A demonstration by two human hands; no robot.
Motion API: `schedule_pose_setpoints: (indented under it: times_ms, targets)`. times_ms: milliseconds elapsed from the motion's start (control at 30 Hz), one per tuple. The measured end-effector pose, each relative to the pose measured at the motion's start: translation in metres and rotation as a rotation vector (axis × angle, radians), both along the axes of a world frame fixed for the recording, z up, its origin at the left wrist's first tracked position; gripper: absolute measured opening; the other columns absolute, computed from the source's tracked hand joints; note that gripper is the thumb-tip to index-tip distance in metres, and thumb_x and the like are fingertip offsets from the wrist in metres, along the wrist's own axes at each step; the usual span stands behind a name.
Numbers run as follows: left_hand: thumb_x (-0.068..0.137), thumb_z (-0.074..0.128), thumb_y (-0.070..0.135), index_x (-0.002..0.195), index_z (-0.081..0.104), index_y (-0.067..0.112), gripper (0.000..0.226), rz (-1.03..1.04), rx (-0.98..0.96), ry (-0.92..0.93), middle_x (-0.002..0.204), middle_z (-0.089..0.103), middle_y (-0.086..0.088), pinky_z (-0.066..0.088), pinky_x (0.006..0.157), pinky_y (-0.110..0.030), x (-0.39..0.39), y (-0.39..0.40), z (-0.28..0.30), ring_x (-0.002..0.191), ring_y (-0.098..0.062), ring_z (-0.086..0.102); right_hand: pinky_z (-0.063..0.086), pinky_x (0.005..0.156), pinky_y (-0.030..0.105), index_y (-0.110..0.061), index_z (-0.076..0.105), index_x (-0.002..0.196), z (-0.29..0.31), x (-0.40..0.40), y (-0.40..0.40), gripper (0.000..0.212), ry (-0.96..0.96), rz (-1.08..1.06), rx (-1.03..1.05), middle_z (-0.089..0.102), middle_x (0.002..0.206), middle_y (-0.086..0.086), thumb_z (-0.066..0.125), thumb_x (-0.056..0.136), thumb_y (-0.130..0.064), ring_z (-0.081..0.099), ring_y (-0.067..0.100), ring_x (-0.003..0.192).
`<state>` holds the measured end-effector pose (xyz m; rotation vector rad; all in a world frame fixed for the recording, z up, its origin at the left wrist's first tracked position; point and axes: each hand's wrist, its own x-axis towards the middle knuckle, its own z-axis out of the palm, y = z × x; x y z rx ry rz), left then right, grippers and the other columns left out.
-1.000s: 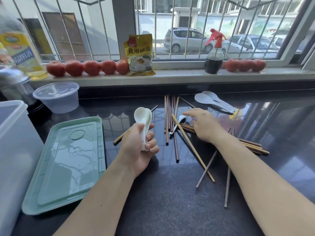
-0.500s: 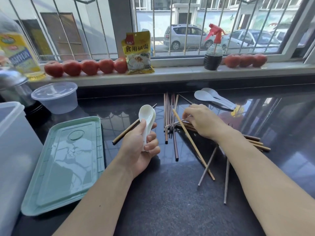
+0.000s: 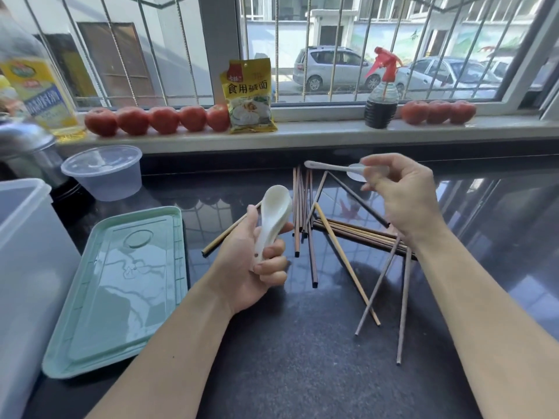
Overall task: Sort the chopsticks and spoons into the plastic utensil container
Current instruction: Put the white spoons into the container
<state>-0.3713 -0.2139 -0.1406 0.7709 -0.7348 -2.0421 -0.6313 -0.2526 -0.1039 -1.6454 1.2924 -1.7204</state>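
My left hand (image 3: 248, 267) grips white ceramic spoons (image 3: 273, 216) by their handles, bowls up, above the dark counter (image 3: 302, 358). My right hand (image 3: 402, 201) is raised over the back of the counter and pinches another white spoon (image 3: 328, 167) at its bowl end, handle pointing left. Several brown and tan chopsticks (image 3: 305, 213) lie scattered on the counter between and under my hands. The translucent plastic utensil container (image 3: 24, 267) stands at the far left edge, and its inside is hidden.
A green lid (image 3: 121, 282) lies flat beside the container. A clear round tub (image 3: 102, 172) sits behind it. The windowsill holds tomatoes (image 3: 157, 119), a yellow packet (image 3: 249, 95), a spray bottle (image 3: 381, 98) and an oil bottle (image 3: 36, 92).
My right hand has lifted off the chopstick pile with a white spoon pinched in it. My left hand has kept its spoons and stayed in about the same place.
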Motion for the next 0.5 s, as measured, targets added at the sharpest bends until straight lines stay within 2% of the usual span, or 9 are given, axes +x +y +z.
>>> schedule_pose_setpoints:
  times_ms: [100,233,333,433,500]
  targets:
    - [0.092,0.025,0.083,0.129,0.057,0.001,0.096,-0.202,0.044,0.022,0.067,0.030,0.000,0.025,0.036,-0.020,0.004,0.002,0.001,0.039,-0.007,0.024,0.056,0.085,0.024,-0.024,0.077,0.096,0.012,0.037,0.018,0.022,0.078,0.345,-0.071,0.077,0.095,0.001,0.072,0.089,-0.004,0.073,0.018,0.092]
    - [0.094,0.026,0.083,0.144,0.045,-0.001,0.100,-0.454,0.049,0.167,0.068,0.034,0.002,0.025,0.040,-0.021,0.010,0.004,0.000,0.043,-0.006,0.025,0.052,0.096,0.035,-0.016,0.078,0.094,0.013,0.055,0.032,0.022,0.380,0.496,-0.036,0.074,0.101,-0.003,0.071,0.087,0.004,0.067,0.019,0.105]
    - [0.100,0.030,0.072,0.146,0.041,0.002,0.085,-0.570,0.015,0.234,0.069,0.030,0.003,0.021,0.043,-0.020,0.014,0.004,0.002,0.046,-0.006,0.023,0.047,0.100,0.036,-0.019,0.080,0.092,0.017,0.052,0.034,0.017,0.566,0.487,-0.032,0.073,0.103,-0.011,0.074,0.087,-0.003,0.061,0.018,0.113]
    - [0.103,0.049,0.037,0.139,0.053,0.006,0.048,-0.583,-0.031,0.168,0.070,0.029,0.005,0.027,0.042,-0.018,0.015,0.005,0.000,0.046,-0.005,0.023,0.048,0.100,0.035,-0.019,0.081,0.093,0.015,0.051,0.034,0.016,0.600,0.493,0.019,0.072,0.106,-0.012,0.074,0.088,-0.005,0.061,0.014,0.113]
    - [0.099,0.053,0.016,0.131,0.062,0.009,0.034,-0.552,-0.045,0.108,0.068,0.026,0.006,0.033,0.041,-0.016,0.012,0.005,-0.001,0.045,-0.004,0.023,0.051,0.096,0.033,-0.017,0.082,0.096,0.011,0.053,0.033,0.014,0.628,0.480,0.073,0.070,0.113,-0.010,0.072,0.091,-0.007,0.063,0.010,0.111]
